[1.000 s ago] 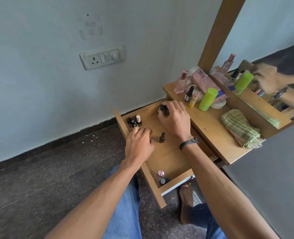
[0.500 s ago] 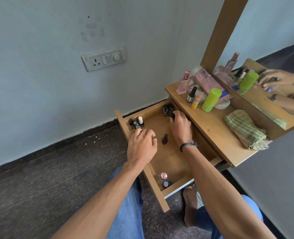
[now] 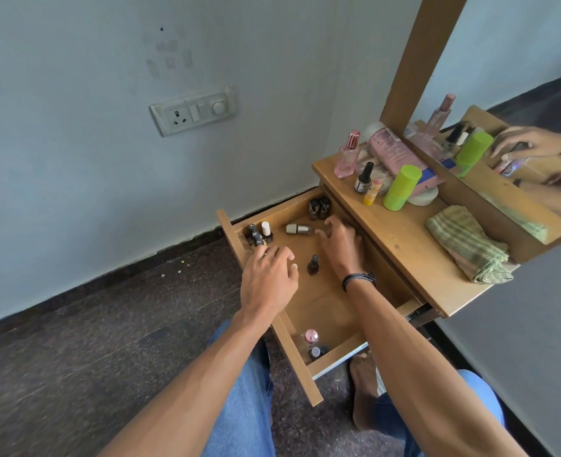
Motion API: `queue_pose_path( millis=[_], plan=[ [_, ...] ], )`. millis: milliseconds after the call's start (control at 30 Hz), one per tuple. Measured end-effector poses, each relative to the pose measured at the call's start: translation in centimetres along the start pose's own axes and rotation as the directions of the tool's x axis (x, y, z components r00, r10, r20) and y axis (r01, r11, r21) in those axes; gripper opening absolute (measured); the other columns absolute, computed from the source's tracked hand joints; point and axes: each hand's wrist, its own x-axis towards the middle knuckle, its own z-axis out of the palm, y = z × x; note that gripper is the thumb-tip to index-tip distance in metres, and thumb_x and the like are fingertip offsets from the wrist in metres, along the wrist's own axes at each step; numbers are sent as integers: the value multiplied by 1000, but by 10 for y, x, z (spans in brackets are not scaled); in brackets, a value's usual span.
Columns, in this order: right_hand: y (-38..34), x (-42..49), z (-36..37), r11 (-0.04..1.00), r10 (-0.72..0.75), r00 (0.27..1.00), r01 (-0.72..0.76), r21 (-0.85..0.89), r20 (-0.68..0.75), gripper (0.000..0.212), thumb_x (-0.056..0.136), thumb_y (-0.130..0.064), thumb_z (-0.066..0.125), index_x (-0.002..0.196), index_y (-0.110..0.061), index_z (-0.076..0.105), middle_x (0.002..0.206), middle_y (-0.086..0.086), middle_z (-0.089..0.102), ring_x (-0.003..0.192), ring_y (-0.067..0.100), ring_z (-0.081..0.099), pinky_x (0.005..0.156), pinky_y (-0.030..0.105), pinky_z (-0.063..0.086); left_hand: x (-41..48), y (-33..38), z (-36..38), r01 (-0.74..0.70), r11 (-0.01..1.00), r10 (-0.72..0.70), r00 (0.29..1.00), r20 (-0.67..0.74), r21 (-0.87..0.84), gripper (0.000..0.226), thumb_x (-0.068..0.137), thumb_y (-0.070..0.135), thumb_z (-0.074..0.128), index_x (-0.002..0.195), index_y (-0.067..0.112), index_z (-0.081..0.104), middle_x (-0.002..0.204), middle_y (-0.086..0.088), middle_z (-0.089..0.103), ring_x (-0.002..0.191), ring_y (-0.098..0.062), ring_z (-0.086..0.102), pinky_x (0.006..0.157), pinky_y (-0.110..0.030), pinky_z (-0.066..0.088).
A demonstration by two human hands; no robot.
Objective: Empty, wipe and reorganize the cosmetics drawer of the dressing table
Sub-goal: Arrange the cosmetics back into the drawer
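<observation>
Head view: pulled-out light wooden drawer [image 3: 322,305], pink-capped round bottle [image 3: 311,336] in its near corner. My left hand [image 3: 269,278] rests on the front panel, fingers loosely curled, empty. Small dark nail-polish bottle [image 3: 313,264] upright between hands. My right hand [image 3: 341,249] hovers spread, empty, just beside grey bottle [image 3: 298,229] lying sideways.

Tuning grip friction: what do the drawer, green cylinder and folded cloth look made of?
Drawer: wood or wood-look laminate, matte; grain lines show. Green cylinder: likely plastic, smooth, uniform colour, faint sheen. Folded cloth: woven fabric, striped, soft creases.
</observation>
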Motion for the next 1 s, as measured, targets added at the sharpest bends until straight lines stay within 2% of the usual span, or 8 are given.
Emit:
queue_pose_path(
  millis=[167,300,667,733,800,900,967,1000],
  plan=[
    [0,11,10,975,-222,972,221,18,71,30,96,-12,68,125,-8,67,123,8,62,111,26,61,94,36,51,0,1,-1,1,1000,-1,1000,3,-3,17,93,34,59,106,27,67,100,13,69,95,-10,52,83,-28,46],
    [4,18,18,929,-370,921,369,36,124,34,92,2,62,123,-10,70,119,5,62,108,23,55,93,41,50,0,0,0,5,1000,-5,1000,-1,2,18,92,34,59,106,27,68,100,13,69,95,-9,52,83,-27,45],
    [8,28,9,910,-415,802,358,211,429,36,89,4,65,120,-12,74,123,8,65,116,19,58,104,30,45,0,1,-1,9,1000,-9,1000,-10,-3,17,92,33,59,105,26,68,96,12,69,93,-10,52,79,-26,43],
    [9,28,7,922,-386,798,332,197,462,36,90,4,65,121,-12,73,125,7,63,115,16,57,101,22,45,0,1,-1,10,1000,-10,1000,-3,-2,17,92,33,59,105,26,68,96,12,69,93,-11,52,79,-27,45],
    [10,25,6,939,-340,849,285,193,404,34,93,5,61,122,-9,71,123,8,62,110,16,58,95,19,47,0,1,-2,16,1000,-16,1000,3,-7,18,92,32,59,106,26,69,97,12,69,93,-11,52,80,-28,47],
    [10,17,4,954,-227,964,191,230,139,29,99,1,55,124,-6,67,124,10,64,105,13,59,92,22,50,1,2,-3,16,1000,-16,1000,5,-11,18,93,32,59,106,26,69,98,12,70,93,-10,52,81,-28,47],
    [5,15,1,955,-169,986,162,247,5,31,100,-3,56,129,-8,64,117,12,67,95,11,59,83,18,51,1,2,-3,13,1000,-12,1000,6,-3,18,93,32,59,107,26,69,98,12,70,93,-10,53,81,-27,46],
    [2,16,0,956,-168,985,170,238,-30,35,99,-5,57,134,-8,61,112,13,68,90,13,59,82,25,54,1,2,-4,11,1000,-11,1000,7,-1,19,93,33,59,107,26,69,98,12,70,93,-10,53,81,-27,46]
  ],
)
